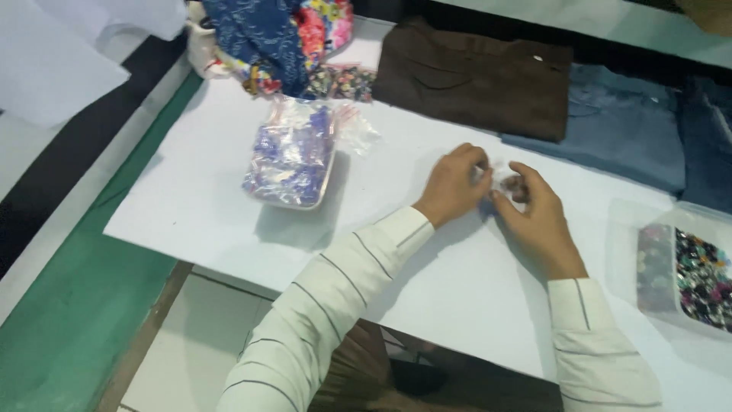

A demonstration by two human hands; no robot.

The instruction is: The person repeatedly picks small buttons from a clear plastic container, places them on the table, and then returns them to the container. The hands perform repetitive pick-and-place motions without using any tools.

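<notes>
My left hand (451, 185) and my right hand (536, 217) meet at the middle of a white sheet (427, 275) on the table. Both pinch a small clear plastic packet (499, 180) with small dark pieces inside, held just above the sheet. The fingers hide most of the packet. Both arms wear white sleeves with thin dark stripes.
A clear bag of purple-blue pieces (292, 155) lies left of the hands. A clear box of mixed beads (690, 275) stands at the right. Folded brown cloth (476, 76), denim (625, 126) and floral fabric (278, 38) lie at the back. White paper (53, 61) covers the far left.
</notes>
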